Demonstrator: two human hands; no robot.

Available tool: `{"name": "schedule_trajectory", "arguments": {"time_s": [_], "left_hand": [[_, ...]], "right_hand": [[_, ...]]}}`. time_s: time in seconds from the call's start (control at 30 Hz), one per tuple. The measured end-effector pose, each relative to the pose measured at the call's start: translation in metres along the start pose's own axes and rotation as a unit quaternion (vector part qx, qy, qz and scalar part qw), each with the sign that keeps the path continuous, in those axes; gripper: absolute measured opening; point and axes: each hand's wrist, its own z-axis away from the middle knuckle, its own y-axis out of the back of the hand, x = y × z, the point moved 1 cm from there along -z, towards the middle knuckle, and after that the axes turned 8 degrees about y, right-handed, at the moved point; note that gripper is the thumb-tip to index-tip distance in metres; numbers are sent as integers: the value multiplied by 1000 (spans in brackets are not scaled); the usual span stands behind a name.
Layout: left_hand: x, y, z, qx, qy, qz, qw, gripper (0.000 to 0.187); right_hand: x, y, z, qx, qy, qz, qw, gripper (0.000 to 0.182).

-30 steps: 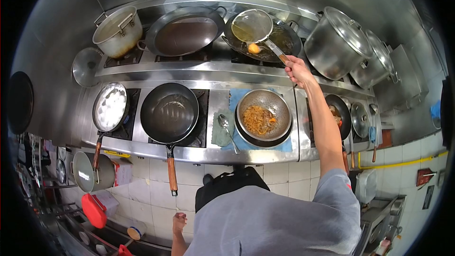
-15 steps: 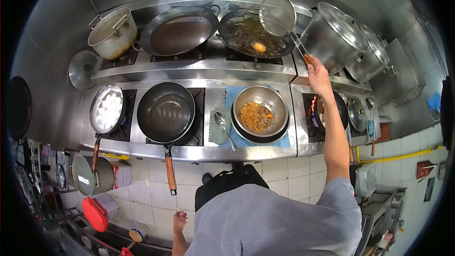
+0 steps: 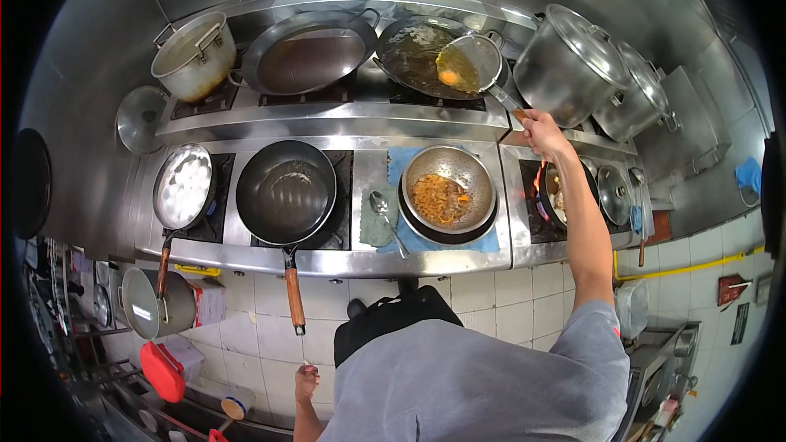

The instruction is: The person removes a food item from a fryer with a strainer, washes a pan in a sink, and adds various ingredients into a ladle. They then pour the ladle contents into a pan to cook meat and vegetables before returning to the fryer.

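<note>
Carefully, with my right hand (image 3: 542, 133) clenched on the handle of the mesh skimmer (image 3: 469, 63), dipped in the oil wok (image 3: 426, 53) beside the orange fried piece (image 3: 448, 77), I'd scoop under it slowly, my left hand (image 3: 305, 380) hanging loosely curled and empty.

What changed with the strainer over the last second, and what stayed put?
The right hand kept its grip on the strainer. It lifted the strainer up and to the right, clear of the oil wok, then lowered it back into the oil next to the orange piece. The left hand stayed down by the body. The noodle bowl, spoon and black pan did not move.
</note>
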Motion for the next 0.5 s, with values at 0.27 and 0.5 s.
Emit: {"name": "schedule_trajectory", "arguments": {"time_s": [0.27, 0.5], "left_hand": [[-6, -2, 4, 0, 27, -6, 1000, 15], [-4, 9, -1, 6, -1, 0, 1000, 16]], "right_hand": [[8, -8, 20, -45, -21, -168, 984, 35], [23, -18, 30, -53, -11, -241, 969, 37]]}}
